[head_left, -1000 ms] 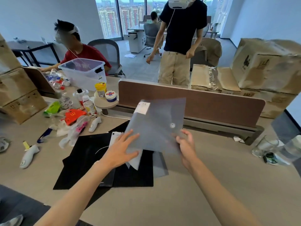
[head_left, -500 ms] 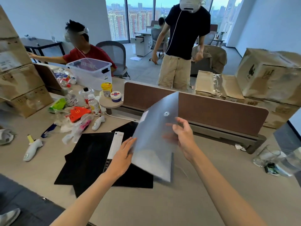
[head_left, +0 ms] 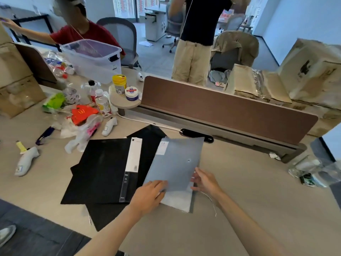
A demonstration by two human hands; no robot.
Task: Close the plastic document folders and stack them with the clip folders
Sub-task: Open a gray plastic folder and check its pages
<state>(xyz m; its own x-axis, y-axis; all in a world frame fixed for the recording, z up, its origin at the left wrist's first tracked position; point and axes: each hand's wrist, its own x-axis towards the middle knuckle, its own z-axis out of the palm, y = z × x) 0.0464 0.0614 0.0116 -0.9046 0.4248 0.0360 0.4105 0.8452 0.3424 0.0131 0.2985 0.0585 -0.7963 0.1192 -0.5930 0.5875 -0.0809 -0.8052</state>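
A brown divider panel (head_left: 230, 115) stands along the beige table's (head_left: 249, 191) far edge. Behind the panel are a grey floor (head_left: 156, 58), a grey mesh chair (head_left: 118, 32), a chair draped with a beige jacket (head_left: 238, 47) and a white drawer cabinet (head_left: 155, 26). Farther behind it, tall windows (head_left: 125, 4) let in daylight. Right of the panel stand cardboard boxes (head_left: 313, 74).

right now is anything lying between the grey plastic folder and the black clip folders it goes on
Nothing visible does. The grey folder overlaps the right side of the black clip folders, with the left hand and right hand at its near edge. A thin wire lies off to the right.
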